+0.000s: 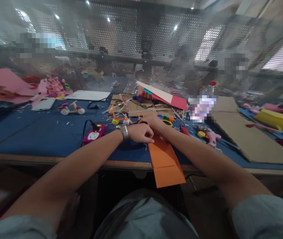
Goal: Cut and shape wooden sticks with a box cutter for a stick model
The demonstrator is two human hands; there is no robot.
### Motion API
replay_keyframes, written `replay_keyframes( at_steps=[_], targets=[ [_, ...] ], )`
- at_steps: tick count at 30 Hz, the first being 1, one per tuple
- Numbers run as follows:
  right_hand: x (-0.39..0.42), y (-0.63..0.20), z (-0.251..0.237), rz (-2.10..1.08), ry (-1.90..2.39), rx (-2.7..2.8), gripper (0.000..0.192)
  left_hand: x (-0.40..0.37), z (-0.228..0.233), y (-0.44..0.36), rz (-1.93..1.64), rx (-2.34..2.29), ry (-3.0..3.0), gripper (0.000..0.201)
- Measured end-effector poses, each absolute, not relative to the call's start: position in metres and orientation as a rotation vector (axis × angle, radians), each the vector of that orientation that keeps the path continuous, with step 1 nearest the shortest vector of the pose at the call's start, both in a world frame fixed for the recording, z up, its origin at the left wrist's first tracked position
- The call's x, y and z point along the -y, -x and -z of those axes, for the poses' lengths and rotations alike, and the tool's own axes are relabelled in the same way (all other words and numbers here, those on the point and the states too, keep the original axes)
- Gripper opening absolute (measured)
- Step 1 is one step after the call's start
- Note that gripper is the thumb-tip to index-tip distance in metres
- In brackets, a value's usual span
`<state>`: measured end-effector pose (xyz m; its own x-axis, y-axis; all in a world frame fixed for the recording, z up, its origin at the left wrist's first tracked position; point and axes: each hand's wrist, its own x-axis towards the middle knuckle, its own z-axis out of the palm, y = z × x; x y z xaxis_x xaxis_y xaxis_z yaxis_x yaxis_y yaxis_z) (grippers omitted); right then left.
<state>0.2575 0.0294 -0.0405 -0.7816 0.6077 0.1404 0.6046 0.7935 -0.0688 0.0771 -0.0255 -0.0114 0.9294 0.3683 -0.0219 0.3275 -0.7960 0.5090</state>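
My left hand (pixel 141 133), a metal watch on its wrist, is closed with the fingers curled and its thumb side at the upper left edge of a sheet of orange paper (pixel 166 161). The creased sheet hangs over the table's front edge. My right hand (pixel 153 121) crosses just beyond the left one, fingers bent and pointing left. What lies between its fingertips is too small to make out. A small orange-and-yellow model (pixel 118 119) with wheel-like discs stands left of the hands. Behind the right wrist shows a yellow ring (pixel 167 123).
A purple power socket (pixel 94 133) with a plug sits left. A small wheeled model (pixel 71 108) stands farther back. To the right are a pink glue gun (pixel 213 137), a bottle (pixel 203 104) and cardboard (pixel 253 139). Coloured sheets (pixel 161 94) lie behind, before a perforated screen (pixel 136 43).
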Motion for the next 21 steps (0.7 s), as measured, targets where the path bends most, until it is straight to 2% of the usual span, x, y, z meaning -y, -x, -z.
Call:
replay_keyframes(
  at_steps=[10,21],
  targets=[
    [-0.027,-0.255,0.039,0.011,1.015,2.850,0.040,0.017,0.018,-0.075,-0.219,-0.574,-2.620,0.031],
    [-0.017,-0.268,0.019,0.001,1.196,2.597,0.037,0.011,0.024,-0.074,-0.254,-0.626,-2.662,0.033]
  ],
)
